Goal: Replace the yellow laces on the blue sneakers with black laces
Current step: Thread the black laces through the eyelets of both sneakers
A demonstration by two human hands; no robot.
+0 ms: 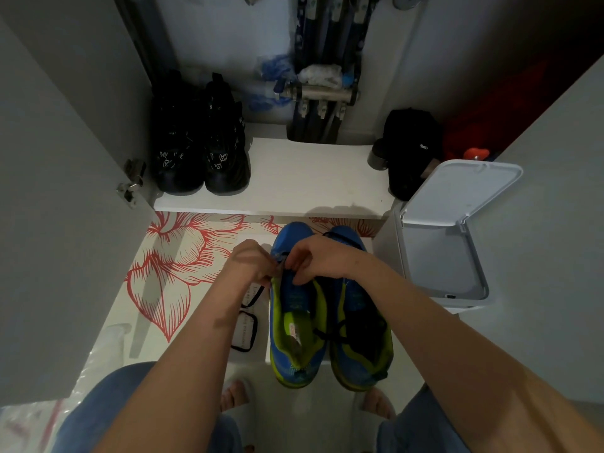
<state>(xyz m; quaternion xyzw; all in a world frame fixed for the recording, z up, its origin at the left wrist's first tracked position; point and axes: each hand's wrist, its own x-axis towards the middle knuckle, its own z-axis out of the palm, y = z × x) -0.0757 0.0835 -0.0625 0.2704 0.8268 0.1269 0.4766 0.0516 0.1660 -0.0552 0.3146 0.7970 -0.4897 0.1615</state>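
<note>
Nearest you, your denim-clad knees and bare toes are cut off by the bottom edge. Just below your grip stand the blue sneakers, a mesh-textured pair with lime-green collars, heels toward you, on a white sheet printed with red line-drawn petals. Your left hand is clenched on the black lace at the left shoe's upper eyelets; the cord loops loosely out beneath that wrist. Your right hand curls against the same spot, touching the left. Its fingertips are hidden, so whether it pinches anything can't be told. The right shoe already shows dark lacing. Right of your grip stands a white plastic bin, lid raised. Beyond, on a white shelf, sit black patterned shoes to the left and a black cap to the right; both are dim and short on detail.
</note>
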